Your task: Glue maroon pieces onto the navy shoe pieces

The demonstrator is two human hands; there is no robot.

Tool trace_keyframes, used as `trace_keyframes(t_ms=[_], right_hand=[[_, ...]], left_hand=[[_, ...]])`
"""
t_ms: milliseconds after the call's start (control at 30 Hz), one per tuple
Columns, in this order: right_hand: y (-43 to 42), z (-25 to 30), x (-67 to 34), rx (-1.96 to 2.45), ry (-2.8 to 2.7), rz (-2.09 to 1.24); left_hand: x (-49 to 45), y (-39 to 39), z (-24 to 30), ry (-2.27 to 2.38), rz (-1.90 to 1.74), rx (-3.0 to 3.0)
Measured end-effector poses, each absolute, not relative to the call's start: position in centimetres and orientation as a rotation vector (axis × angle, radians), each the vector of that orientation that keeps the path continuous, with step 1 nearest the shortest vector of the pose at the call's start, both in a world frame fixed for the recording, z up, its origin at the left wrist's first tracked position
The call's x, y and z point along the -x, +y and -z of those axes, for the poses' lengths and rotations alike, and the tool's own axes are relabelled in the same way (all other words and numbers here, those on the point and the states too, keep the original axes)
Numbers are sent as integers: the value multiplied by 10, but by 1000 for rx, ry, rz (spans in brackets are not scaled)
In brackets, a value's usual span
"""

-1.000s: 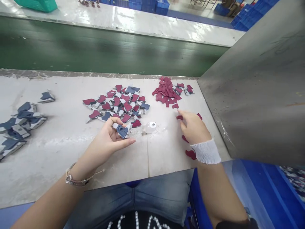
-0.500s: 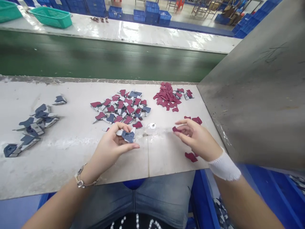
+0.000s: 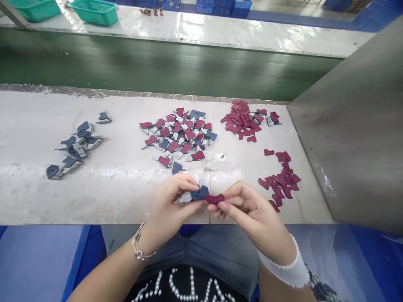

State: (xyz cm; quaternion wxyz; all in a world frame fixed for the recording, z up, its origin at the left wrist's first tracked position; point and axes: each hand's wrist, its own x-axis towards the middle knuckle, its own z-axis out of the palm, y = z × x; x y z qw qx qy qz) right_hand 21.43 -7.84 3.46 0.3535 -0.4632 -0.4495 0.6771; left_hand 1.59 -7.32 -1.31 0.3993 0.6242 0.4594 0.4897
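My left hand (image 3: 176,199) pinches a small blue-and-white plastic part (image 3: 199,193) between thumb and fingers, low over the front of the table. A curved maroon piece (image 3: 214,199) is gripped at its right end by my right hand (image 3: 244,205). Its left end meets or overlaps the blue part's right edge; I cannot tell whether they are joined. Just beyond both hands stands a small white bottle-like container (image 3: 219,161) with a thin tip. A loose blue part (image 3: 177,167) lies near my left fingers. Loose maroon pieces (image 3: 283,180) are spread right of my right hand.
A heap of maroon-topped parts (image 3: 179,134) lies mid-table, with blue-and-white parts (image 3: 75,147) at left. More maroon pieces (image 3: 241,119) are piled at the back right. A metal panel (image 3: 355,138) bounds the right side. Green baskets (image 3: 94,12) stand on the far ledge.
My hands have come together near the table's front edge, bringing the maroon piece against the blue part. The view has shifted, so the table's contents appear further right and higher.
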Motion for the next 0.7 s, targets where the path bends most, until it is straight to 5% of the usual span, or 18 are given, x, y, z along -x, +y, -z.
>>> trace_keyframes(t_ms=[700], right_hand=[[-63, -29, -200, 1321, -1198, -1649]], left_hand=[[-15, -73, 10, 1060, -1375, -1912]])
